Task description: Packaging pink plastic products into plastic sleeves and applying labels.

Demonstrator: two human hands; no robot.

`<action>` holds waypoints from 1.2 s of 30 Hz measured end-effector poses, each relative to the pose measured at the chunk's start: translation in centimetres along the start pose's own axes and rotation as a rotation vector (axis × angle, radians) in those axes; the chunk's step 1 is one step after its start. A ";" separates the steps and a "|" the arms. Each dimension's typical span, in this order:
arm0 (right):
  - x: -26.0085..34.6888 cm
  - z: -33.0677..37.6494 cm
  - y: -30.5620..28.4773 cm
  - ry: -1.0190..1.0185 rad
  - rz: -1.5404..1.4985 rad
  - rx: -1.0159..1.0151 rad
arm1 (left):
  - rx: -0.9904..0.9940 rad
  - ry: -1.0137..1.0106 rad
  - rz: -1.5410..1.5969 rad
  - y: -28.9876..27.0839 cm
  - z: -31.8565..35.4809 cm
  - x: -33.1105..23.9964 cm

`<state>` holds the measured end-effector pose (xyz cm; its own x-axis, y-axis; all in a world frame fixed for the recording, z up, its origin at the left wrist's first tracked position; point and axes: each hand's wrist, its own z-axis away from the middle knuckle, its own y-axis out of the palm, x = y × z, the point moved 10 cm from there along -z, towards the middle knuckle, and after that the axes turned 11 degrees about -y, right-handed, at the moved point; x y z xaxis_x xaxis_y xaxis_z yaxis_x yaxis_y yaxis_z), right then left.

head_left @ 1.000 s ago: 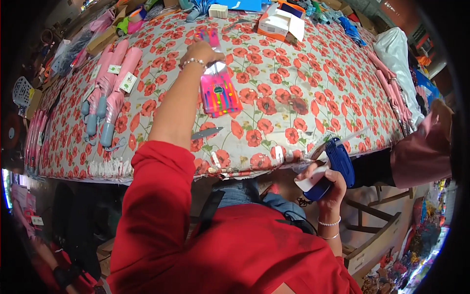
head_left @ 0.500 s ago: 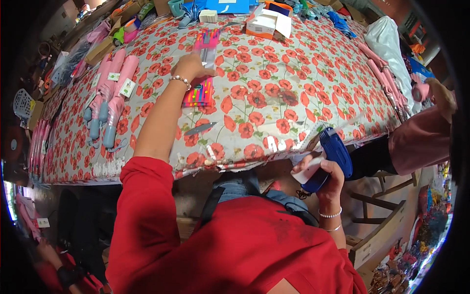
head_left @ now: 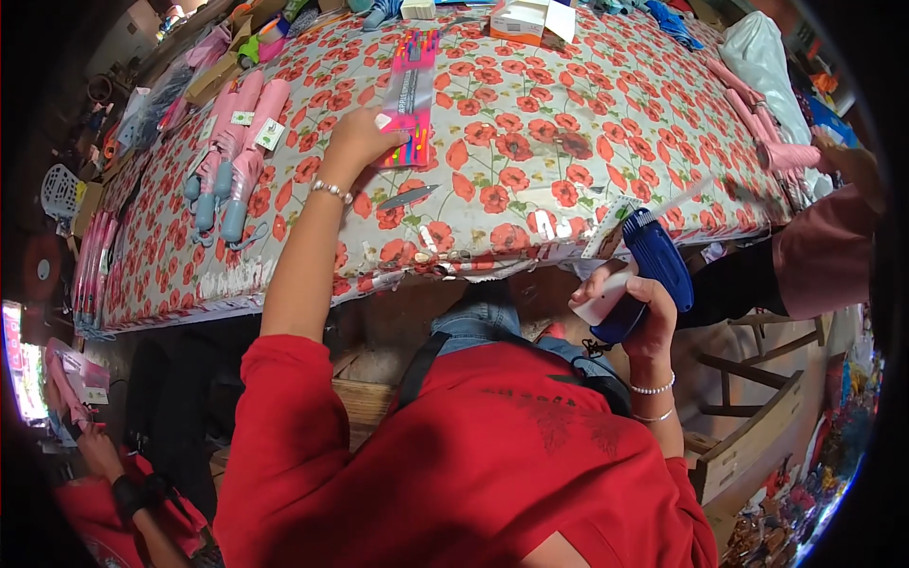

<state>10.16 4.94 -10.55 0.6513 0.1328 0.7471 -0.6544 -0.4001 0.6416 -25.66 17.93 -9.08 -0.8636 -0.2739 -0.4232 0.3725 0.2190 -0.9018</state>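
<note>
My left hand [head_left: 362, 142] is closed over the left edge of a long, flat packet [head_left: 414, 80], bright pink with coloured marks and a clear middle. The packet lies on the flowered tablecloth [head_left: 492, 104]. Past the table's front edge, my right hand [head_left: 644, 312] grips a blue tagging gun [head_left: 660, 256] with a white trigger [head_left: 603, 301]. Beside the gun's tip is a small pale tag [head_left: 606, 230]; whether it is attached is unclear. A slim grey pointed piece [head_left: 407, 197] lies just nearer than the packet.
Folded pink umbrellas [head_left: 248, 133] with grey-blue handles lie at left. An open white-and-orange box [head_left: 530, 21] stands at the back. On the right, a co-worker's hand [head_left: 847, 161] is by a pink umbrella [head_left: 791, 156]; another person's hand [head_left: 99, 452] shows lower left. A wooden stool [head_left: 753, 435] stands at lower right.
The whole view has shifted, so the table sits higher in the picture. My left hand has come nearer along the packet. My right hand still holds the tagging gun.
</note>
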 end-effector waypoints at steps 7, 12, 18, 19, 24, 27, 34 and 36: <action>0.3 0.0 -0.7 0.009 -0.042 -0.026 | 0.050 0.009 0.270 0.2 1.2 1.1; 0.0 0.5 0.1 0.005 -0.027 -0.022 | 0.037 0.134 0.132 1.3 -0.3 1.0; 0.4 0.3 -0.4 0.021 0.034 -0.029 | -0.074 0.196 0.214 -1.9 -1.2 -2.1; 0.8 0.3 -0.3 0.016 0.010 -0.050 | -0.100 0.229 0.200 -2.0 -1.4 -2.5; 2.2 -0.1 -1.5 -0.011 0.057 -0.073 | -0.283 0.324 0.499 -3.6 -1.0 -4.8; 4.8 -1.4 -5.1 -0.073 0.156 -0.122 | -0.188 0.277 0.589 -3.5 0.7 -10.8; 16.8 -0.8 -9.6 -0.435 0.807 -0.290 | 0.255 0.430 0.574 9.2 1.7 -25.2; 22.3 -3.8 -10.8 -0.588 1.000 -0.218 | 0.242 0.468 0.504 11.9 1.7 -28.8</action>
<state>30.31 15.69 -0.19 -0.1489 -0.6128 0.7761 -0.9888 0.0816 -0.1253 4.26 26.81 -7.76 -0.6016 0.2467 -0.7597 0.7815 -0.0153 -0.6238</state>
